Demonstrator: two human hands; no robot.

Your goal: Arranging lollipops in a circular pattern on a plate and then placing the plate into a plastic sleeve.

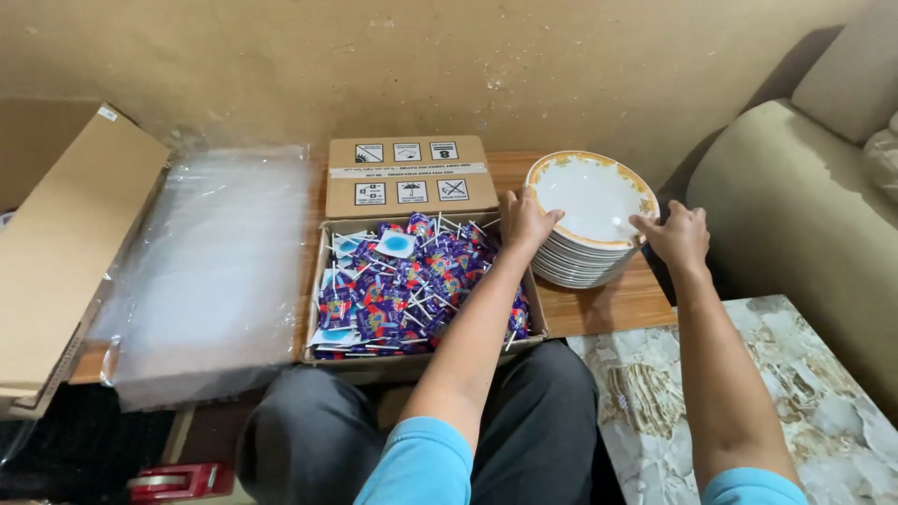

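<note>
On your far left lies a flat cardboard sheet (65, 252), then clear plastic bags (210, 271), then an open carton (323, 281) of purple-wrapped lollipops (412, 290). Your left hand (526, 223) and right hand (675, 236) sit apart, fingers gripping opposite rims of the stack of white plates (589, 224) on the wooden table (617, 304).

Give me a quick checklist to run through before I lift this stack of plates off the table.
1. Left hand on the stack's left rim: ok.
2. Right hand on the right rim: ok.
3. Stack of plates sits level on the wooden table: ok.
4. Fingers under the bottom plate: cannot tell.
5. Left forearm lies over the open box of lollipops, so the lift is not free of it: not ok.
6. Firmness of each grip: cannot tell.
</note>
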